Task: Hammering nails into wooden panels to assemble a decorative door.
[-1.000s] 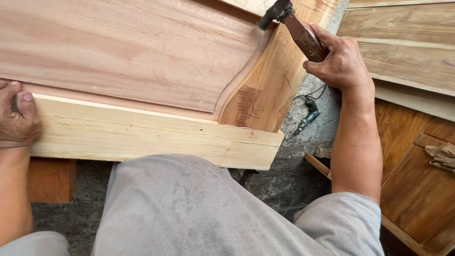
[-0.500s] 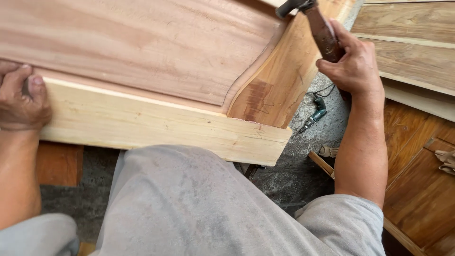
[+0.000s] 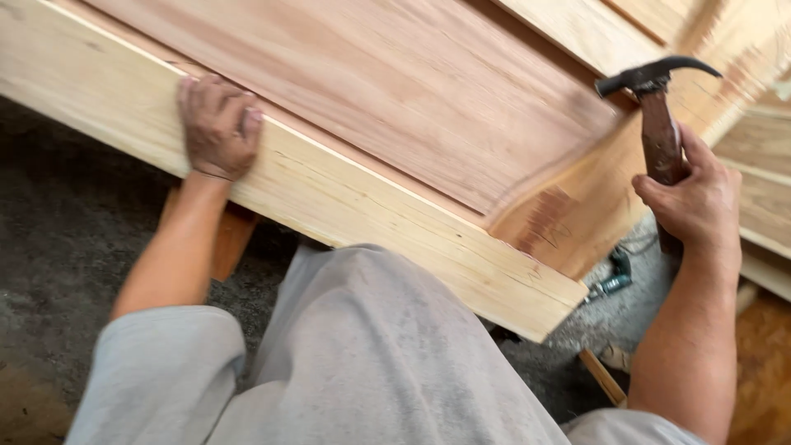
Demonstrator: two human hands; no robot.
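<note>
Hammer (image 3: 657,107) sits clenched in my right hand (image 3: 699,202), its dark claw head raised over the far end of the pale wooden rail (image 3: 371,214). My left hand (image 3: 216,124) lies flat on that rail's near end, fingers spread, grasping nothing, beside the reddish panel (image 3: 371,91).

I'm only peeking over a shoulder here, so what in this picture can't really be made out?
- Head view: lower hammer handle, hidden inside the right hand.
- Small tool on the floor: too small and blurred to identify.
- Wooden panel: cut off by the top edge.
- Left hand palm: pressed against the pale rail.
</note>
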